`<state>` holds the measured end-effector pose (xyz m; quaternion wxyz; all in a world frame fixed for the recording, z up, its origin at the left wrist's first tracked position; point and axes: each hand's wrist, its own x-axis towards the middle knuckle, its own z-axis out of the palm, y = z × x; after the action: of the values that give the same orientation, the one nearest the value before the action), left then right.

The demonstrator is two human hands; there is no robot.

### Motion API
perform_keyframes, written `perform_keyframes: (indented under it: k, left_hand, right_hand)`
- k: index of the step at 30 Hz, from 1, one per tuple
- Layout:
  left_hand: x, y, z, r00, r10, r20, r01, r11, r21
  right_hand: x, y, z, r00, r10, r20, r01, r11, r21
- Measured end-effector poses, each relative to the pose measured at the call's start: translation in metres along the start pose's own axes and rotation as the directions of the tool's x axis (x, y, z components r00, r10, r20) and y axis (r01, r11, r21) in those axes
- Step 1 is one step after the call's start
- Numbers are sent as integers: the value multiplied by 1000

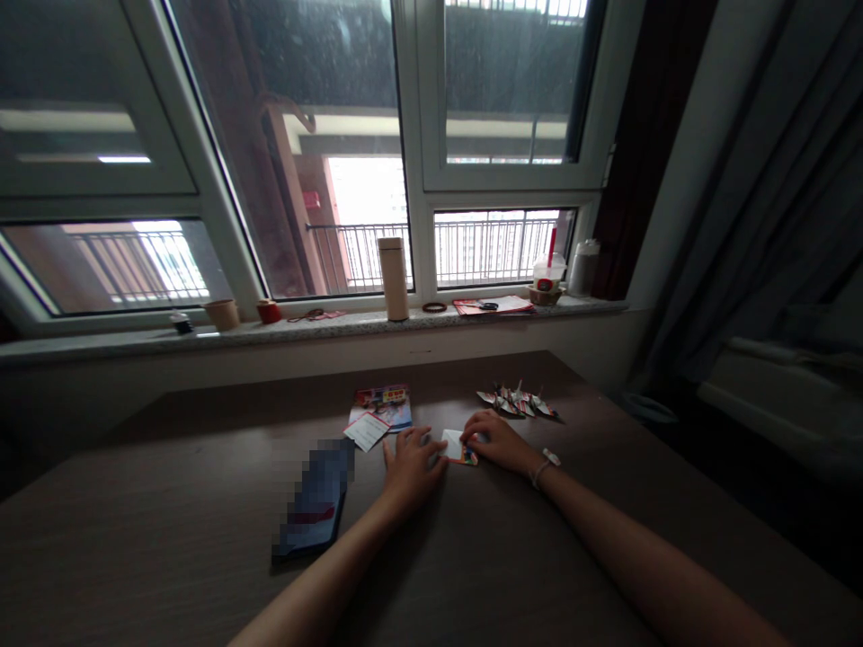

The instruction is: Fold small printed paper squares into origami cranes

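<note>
Tan vacuum flask standing on the windowsill, so I'll go by that. On the table, nearer than the flask and a bit to its right, there's a small white piece of paper with a colourful printed edge, kinda folded-looking, right between the two hands. Left hand has its fingers loosely spread, not gripping anything, tips at the paper's left edge. Right hand, with a pale band on the wrist, has its fingers curled over the paper's right edge; honestly can't tell if they're pinching or just pressing.

Also nearer than the flask: a bunch of folded paper pieces well off to its right, and a colourful booklet slightly left, with a white card lying partly over it. Nearer still and further left of the flask is a dark smartphone, part pixelated. Up on the sill, right of the flask, sits a drink cup with a red straw.
</note>
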<state>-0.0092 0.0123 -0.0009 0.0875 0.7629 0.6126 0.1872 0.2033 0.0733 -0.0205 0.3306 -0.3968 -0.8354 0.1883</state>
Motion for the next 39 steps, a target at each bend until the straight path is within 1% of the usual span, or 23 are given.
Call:
perform_keyframes:
  k: [5, 12, 19, 27, 33, 36, 39]
  left_hand:
    - [1, 0, -1, 1000, -1, -26, 1, 1000, -20]
    - [2, -1, 0, 998, -1, -64, -1, 999, -35]
    - [4, -5, 2, 993, 9, -116, -16, 998, -63]
    - [5, -6, 2, 985, 31, -172, -50, 993, -104]
    - [7, -8, 5, 978, 40, -206, -66, 991, -119]
    - [8, -9, 7, 979, 19, -201, -41, 994, -105]
    - [9, -10, 8, 981, -3, -196, -15, 996, -92]
  right_hand:
    - [0, 5, 1, 1000, -13, 13, 13, 1000, 21]
    - [1, 4, -1, 999, -19, 37, 17, 997, 72]
    - [0, -2, -2, 992, -48, 118, 36, 994, 102]
    - [1, -3, 2, 986, -71, 153, 52, 991, 124]
    - [1, -4, 6, 986, -40, 161, 13, 986, 164]
    - [0, -4, 7, 987, -18, 161, -11, 984, 176]
    - [-1, -5, 9, 988, -16, 156, -10, 986, 168]
